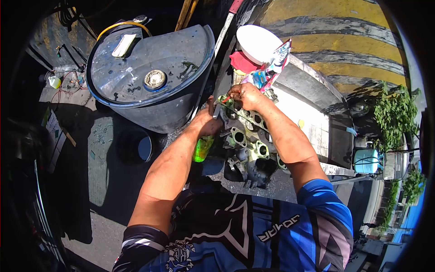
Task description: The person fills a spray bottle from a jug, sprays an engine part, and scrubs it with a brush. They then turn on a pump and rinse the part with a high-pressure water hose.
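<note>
A greasy metal engine part with several round ports lies in front of me, apparently an intake manifold. My left hand is closed around its left end, the fingers partly hidden. At the upper end of the part, my right hand is closed in a pinch. A small red-orange piece shows by its fingertips; I cannot make out what it is or whether the hand holds it. Below my left hand stands a bright green container, half covered by the wrist.
A big dark plastic drum stands to the left, with a dark bucket below it. Beyond my right hand are a white basin, a colourful packet and a pale trough. A yellow-striped slab lies at upper right.
</note>
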Demonstrator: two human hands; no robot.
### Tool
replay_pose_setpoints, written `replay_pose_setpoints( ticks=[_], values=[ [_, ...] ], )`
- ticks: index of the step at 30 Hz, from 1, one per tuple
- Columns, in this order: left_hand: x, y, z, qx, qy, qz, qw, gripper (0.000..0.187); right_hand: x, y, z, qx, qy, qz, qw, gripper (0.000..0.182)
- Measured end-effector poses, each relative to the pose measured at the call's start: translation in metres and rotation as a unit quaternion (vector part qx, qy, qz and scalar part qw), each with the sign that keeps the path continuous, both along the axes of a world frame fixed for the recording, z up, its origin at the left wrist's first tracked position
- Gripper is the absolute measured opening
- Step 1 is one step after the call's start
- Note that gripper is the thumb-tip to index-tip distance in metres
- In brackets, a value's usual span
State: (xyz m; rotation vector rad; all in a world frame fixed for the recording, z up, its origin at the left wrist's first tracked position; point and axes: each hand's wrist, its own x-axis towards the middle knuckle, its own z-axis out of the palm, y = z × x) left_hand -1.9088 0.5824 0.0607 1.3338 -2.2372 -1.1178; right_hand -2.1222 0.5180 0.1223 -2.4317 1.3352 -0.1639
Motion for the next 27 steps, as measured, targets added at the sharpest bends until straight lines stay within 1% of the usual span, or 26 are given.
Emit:
replay_pose_setpoints(
  ticks=[1,2,3,4,5,6,7,8,9,10,11,13,15,16,17,18,19,20,23,24,25,26,27],
  values=[
    [0.004,0.001,0.007,0.047,0.007,0.023,0.999,0.097,-0.001,0.002,-0.007,0.005,0.05,0.017,0.999,0.02],
    [0.01,0.004,0.021,0.094,0.016,0.048,0.994,0.096,-0.005,-0.001,-0.003,0.023,0.035,-0.025,0.999,0.02],
    [0.018,0.013,0.024,0.148,0.022,0.07,0.986,0.096,-0.006,0.004,0.018,0.041,-0.02,-0.051,0.998,0.02],
    [0.03,0.019,0.008,0.091,0.073,0.078,0.99,0.096,-0.008,0.008,0.043,0.024,-0.02,-0.084,0.996,0.019],
    [0.037,0.024,0.023,0.105,0.045,0.098,0.989,0.096,-0.013,0.014,0.06,0.009,-0.018,-0.117,0.993,0.018],
    [0.048,0.03,0.027,0.127,0.068,0.114,0.983,0.096,-0.022,0.02,0.068,-0.008,-0.044,-0.125,0.991,0.018],
    [0.06,0.034,0.028,0.147,0.09,0.128,0.977,0.096,-0.028,0.031,0.075,-0.042,-0.017,-0.123,0.991,0.017],
    [0.071,0.037,0.022,0.138,0.074,0.132,0.979,0.095,-0.028,0.049,0.083,-0.032,0.005,-0.129,0.991,0.016],
    [0.082,0.04,0.019,0.129,0.06,0.138,0.98,0.094,-0.028,0.06,0.088,-0.023,0.028,-0.133,0.99,0.015],
    [0.09,0.043,0.015,0.125,0.033,0.133,0.983,0.094,-0.04,0.064,0.067,-0.022,0.05,-0.148,0.987,0.012],
    [0.097,0.044,0.012,0.124,0.043,0.118,0.984,0.095,-0.035,0.071,0.058,0.004,0.048,-0.164,0.985,0.01],
    [0.1,0.042,0.019,0.176,0.006,0.099,0.979,0.094,-0.04,0.07,0.002,0.015,0.123,-0.113,0.986,0.013],
    [0.102,0.042,0.012,0.116,0.071,0.055,0.989,0.092,-0.023,0.068,0.034,-0.019,0.071,-0.128,0.989,0.02],
    [0.096,0.037,-0.004,0.077,0.081,0.045,0.993,0.092,-0.025,0.06,0.032,0.016,0.087,-0.173,0.981,0.021],
    [0.091,0.032,-0.006,0.074,0.085,0.012,0.994,0.092,-0.029,0.056,0.03,0.052,0.104,-0.22,0.968,0.021],
    [0.082,0.025,-0.005,0.066,0.091,-0.022,0.993,0.093,-0.014,0.059,0.028,0.058,0.152,-0.236,0.958,0.021],
    [0.071,0.016,-0.003,0.056,0.097,-0.055,0.992,0.093,-0.006,0.068,0.032,0.066,0.144,-0.203,0.966,0.023],
    [0.066,0.009,0.032,0.183,0.08,-0.09,0.976,0.093,-0.012,0.059,0.029,0.075,0.152,-0.221,0.96,0.023],
    [0.036,-0.004,0.025,0.076,0.105,-0.133,0.983,0.092,-0.009,0.055,0.019,0.087,0.151,-0.269,0.947,0.024],
    [0.027,-0.005,0.012,0.095,0.127,-0.157,0.975,0.09,-0.006,0.062,0.016,0.091,0.147,-0.289,0.942,0.024],
    [0.017,-0.013,0.0,0.105,0.152,-0.178,0.967,0.089,-0.006,0.065,0.011,0.076,0.176,-0.308,0.932,0.025],
    [0.01,-0.023,-0.005,0.115,0.178,-0.196,0.958,0.088,-0.027,0.052,-0.003,0.099,0.132,-0.314,0.935,0.027],
    [0.006,-0.029,0.0,0.216,0.176,-0.205,0.938,0.088,-0.03,0.046,0.0,0.126,0.086,-0.319,0.936,0.03]
  ],
)
